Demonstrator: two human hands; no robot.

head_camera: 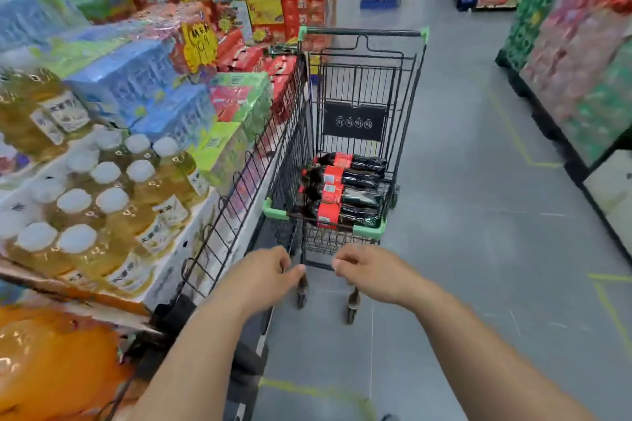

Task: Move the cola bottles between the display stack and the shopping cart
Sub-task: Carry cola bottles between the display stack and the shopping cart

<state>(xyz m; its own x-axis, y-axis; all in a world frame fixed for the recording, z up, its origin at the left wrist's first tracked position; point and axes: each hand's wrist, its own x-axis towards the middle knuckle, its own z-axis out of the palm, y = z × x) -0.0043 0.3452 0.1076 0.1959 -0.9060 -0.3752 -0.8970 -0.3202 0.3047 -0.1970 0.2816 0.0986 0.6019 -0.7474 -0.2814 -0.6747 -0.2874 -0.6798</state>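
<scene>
Cola bottles (345,191) with dark contents and red labels lie on their sides in the shopping cart (362,32), packed side by side across the near end of its basket, caps toward the left. Four of them can be counted, each touching its neighbour. The cart is black wire with green plastic corners and stands on the grey floor (478,215) in an aisle, just beside a black wire fence (239,181) that edges a display of yellow drinks with white caps (102,201).

Both of the person's arms reach forward toward the near end of the cart. The left hand (266,272) has its fingers loosely curled under with the thumb forward; it holds nothing and sits just short of the cart's lower frame. The right hand (371,270) is curled the same loose way, also holding nothing, near the frame.
</scene>
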